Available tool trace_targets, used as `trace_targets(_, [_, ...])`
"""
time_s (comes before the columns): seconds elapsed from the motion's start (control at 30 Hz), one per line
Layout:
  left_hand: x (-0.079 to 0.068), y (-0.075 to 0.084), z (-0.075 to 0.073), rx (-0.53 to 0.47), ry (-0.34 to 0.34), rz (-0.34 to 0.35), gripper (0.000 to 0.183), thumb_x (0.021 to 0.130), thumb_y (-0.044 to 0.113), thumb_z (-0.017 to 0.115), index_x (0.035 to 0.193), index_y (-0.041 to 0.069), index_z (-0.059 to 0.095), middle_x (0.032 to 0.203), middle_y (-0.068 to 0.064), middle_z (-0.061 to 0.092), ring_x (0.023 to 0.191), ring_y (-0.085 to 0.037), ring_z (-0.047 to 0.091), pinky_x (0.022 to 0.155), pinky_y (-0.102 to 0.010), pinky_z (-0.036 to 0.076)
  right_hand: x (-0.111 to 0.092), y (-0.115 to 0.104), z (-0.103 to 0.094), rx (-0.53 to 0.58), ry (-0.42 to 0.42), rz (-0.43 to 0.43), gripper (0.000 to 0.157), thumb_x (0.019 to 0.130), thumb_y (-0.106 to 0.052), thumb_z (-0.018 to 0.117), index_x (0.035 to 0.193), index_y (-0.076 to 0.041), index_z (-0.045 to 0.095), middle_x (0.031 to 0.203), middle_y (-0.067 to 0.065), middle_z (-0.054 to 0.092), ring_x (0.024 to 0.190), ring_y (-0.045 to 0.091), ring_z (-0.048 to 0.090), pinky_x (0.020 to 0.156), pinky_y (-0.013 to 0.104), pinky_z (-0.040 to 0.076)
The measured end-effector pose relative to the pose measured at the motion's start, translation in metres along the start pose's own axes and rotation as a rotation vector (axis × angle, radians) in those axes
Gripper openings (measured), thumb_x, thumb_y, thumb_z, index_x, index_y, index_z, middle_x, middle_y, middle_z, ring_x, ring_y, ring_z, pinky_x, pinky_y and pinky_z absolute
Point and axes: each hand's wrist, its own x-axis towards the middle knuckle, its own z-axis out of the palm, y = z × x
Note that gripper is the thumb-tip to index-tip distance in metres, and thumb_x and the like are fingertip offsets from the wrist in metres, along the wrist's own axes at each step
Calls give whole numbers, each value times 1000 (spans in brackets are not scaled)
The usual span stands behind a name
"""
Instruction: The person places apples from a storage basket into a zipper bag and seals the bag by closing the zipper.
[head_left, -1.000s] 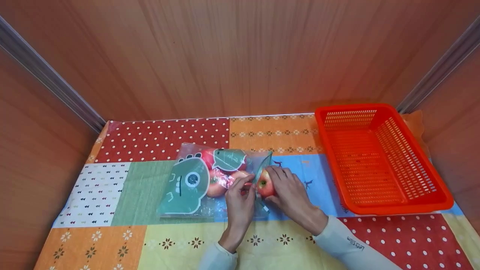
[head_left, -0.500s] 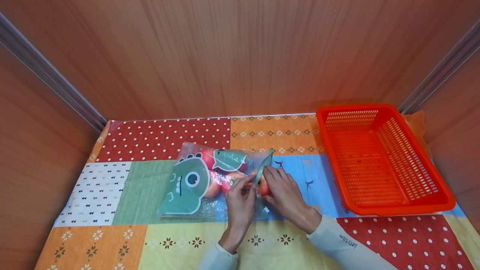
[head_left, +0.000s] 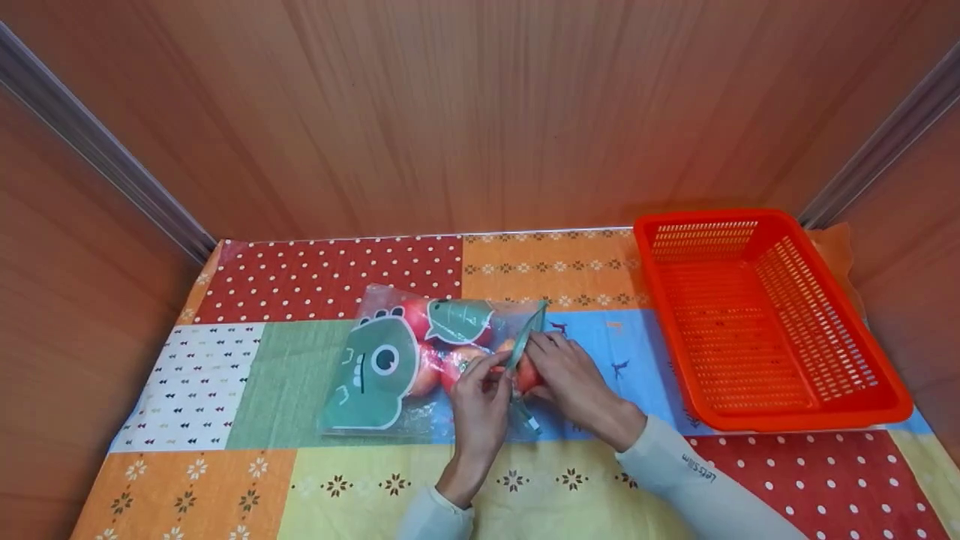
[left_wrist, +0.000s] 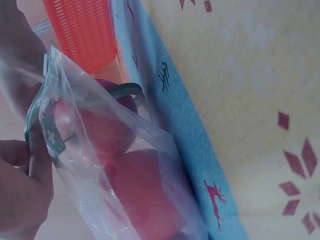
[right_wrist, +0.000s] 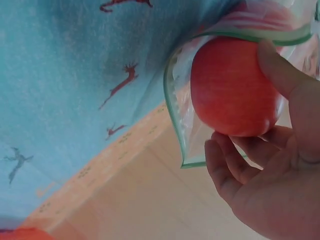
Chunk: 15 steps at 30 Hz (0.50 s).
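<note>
A clear zip bag (head_left: 379, 367) with a green cartoon monster print lies flat on the cloth, several apples inside it. Its green-edged mouth faces right. My left hand (head_left: 480, 409) pinches the upper edge of that mouth between thumb and fingers, as the left wrist view also shows. In my right hand (head_left: 577, 382) is a red apple (right_wrist: 232, 87), gripped with the thumb on one side and curled fingers on the other. The right wrist view shows this apple partly within the bag's mouth. Another apple (left_wrist: 145, 195) lies deeper in the bag.
An orange plastic basket (head_left: 806, 416) with slotted walls stands to the right of the bag. A patchwork-print cloth (head_left: 292, 382) covers the table. Wood-grain panels (head_left: 480, 112) enclose the back and both sides.
My right hand has moved slightly left, pushing the apple into the bag's mouth, so less of it shows. The left hand has kept its pinch on the bag's edge.
</note>
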Motion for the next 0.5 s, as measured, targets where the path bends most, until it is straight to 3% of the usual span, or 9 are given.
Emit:
trace_targets(0.3, [0,1,0,42,1,30,27,93,-7,76,119,-1,77,96,-10,74,78,-17,70,74,-24,62,6,-1,-1,75,-14,57,78,83,-16,91,150,0,55,149,14,59,126,35,54,106,54,52])
trace_targets(0.5, [0,1,-1,5,-5,-8,30,94,-5,75,124,2,77,99,-8,75,81,-17,71,74,-23,62,4,-5,4,77,8,70,79,81,-17,92,149,-1,56,147,14,60,126,34,55,105,54,52])
